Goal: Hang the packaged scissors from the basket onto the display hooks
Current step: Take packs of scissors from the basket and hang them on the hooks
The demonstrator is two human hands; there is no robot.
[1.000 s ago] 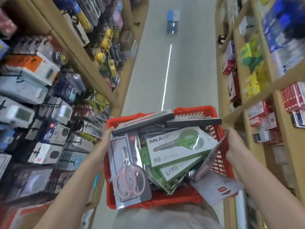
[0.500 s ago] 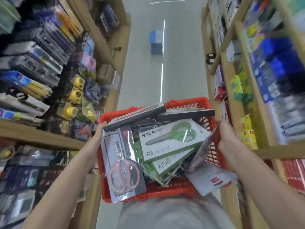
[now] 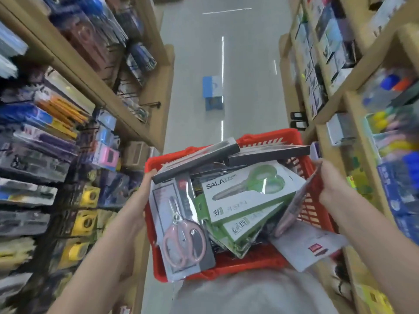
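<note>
A red plastic basket (image 3: 247, 266) is held in front of my body, piled with packaged scissors. My left hand (image 3: 145, 189) grips its left rim and my right hand (image 3: 328, 182) grips its right rim. On top lie a pack of pink-handled scissors (image 3: 181, 232) at the left, a green SALA scissors pack (image 3: 247, 189) in the middle with more green packs under it, two dark flat packs (image 3: 267, 155) at the far side, and a white-backed pack (image 3: 308, 248) hanging over the right rim. Black display hooks (image 3: 149, 104) jut from the left shelving.
I stand in a narrow aisle between wooden shelf units. The left shelving (image 3: 74, 69) holds hanging stationery packs and yellow tape-like items. The right shelving (image 3: 353, 71) holds boxed goods. A blue box (image 3: 212, 91) stands on the grey floor farther down the aisle.
The view has swung along the aisle; the shelves on both sides have slid past and the blue box appears nearer. Both hands keep the same grip on the basket.
</note>
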